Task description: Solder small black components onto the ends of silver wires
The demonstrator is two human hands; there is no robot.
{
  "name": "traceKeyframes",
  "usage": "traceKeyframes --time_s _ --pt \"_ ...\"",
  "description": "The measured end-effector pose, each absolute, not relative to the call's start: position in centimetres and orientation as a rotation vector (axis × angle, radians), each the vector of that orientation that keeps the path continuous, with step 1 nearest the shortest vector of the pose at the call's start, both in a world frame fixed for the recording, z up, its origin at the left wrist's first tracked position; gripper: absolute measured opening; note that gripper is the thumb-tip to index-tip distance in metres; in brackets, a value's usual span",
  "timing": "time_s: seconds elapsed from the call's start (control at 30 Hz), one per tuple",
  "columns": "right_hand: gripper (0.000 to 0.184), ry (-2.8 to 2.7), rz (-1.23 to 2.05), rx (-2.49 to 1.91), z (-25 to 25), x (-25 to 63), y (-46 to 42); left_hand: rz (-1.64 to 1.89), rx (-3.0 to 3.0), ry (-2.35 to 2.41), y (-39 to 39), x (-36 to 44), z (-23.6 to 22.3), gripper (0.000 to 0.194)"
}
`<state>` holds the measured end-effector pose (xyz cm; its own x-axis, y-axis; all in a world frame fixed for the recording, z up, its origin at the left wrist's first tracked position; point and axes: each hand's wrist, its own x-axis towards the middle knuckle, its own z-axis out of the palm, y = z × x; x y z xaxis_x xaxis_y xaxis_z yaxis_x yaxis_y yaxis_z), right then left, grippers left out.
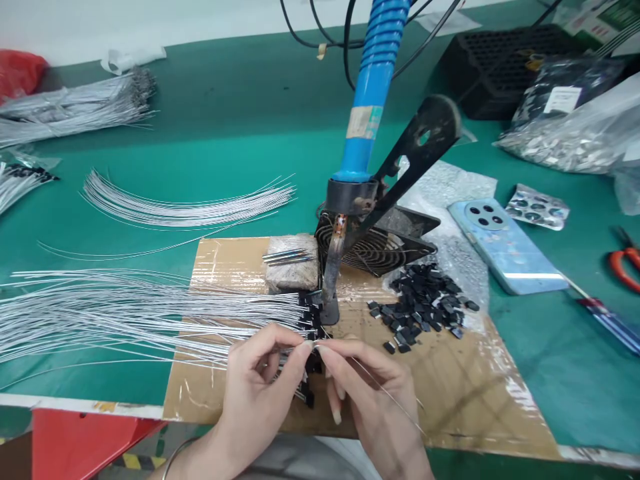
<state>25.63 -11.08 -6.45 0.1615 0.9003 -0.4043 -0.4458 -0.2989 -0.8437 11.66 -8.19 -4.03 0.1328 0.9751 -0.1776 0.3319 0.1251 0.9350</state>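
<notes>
My left hand (267, 380) is closed in a pinch, thumb against forefinger. Its fingertips meet those of my right hand (377, 383), just in front of the blue-handled iron's tip. Between the right thumb and forefinger runs a thin wire (387, 393), trailing towards the lower right. What the left fingertips pinch is too small and covered to make out. Behind and left of my hands lies a big bundle of white wires (150, 310), with black connector pieces (310, 313) at their right ends. My fingers hide part of these ends.
The blue-handled soldering iron (367, 87) leans in a black stand (425, 143) beside a fan (375, 247). Small black pieces (425, 300) are heaped on cardboard (460, 393). A phone (505, 243) lies right; more white wires (185, 207) lie behind on the green mat.
</notes>
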Motion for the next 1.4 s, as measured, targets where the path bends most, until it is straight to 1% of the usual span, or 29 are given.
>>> traceKeyframes --time_s 0.27,0.67,0.87,1.1,1.4 --pt "0.011 -0.438 1.517 -1.184 -6.7 25.8 -11.2 0.827 1.527 1.418 -8.3 11.8 -4.1 0.017" --pt "0.016 -0.428 1.653 -1.143 -6.6 26.7 -10.8 0.781 1.661 1.434 -8.4 11.5 -3.9 0.017" --pt "0.019 -0.424 1.795 -1.119 -6.2 27.7 -10.4 0.734 1.731 1.398 -8.3 11.2 -3.5 0.016" --pt "0.018 -0.38 1.762 -1.161 -5.9 27.6 -10.6 0.745 1.707 1.447 -8.5 11.5 -3.9 0.018" --pt "0.015 -0.273 1.65 -1.097 -6.5 25.9 -11.0 0.863 1.721 1.506 -9.0 12.3 -4.5 0.013"
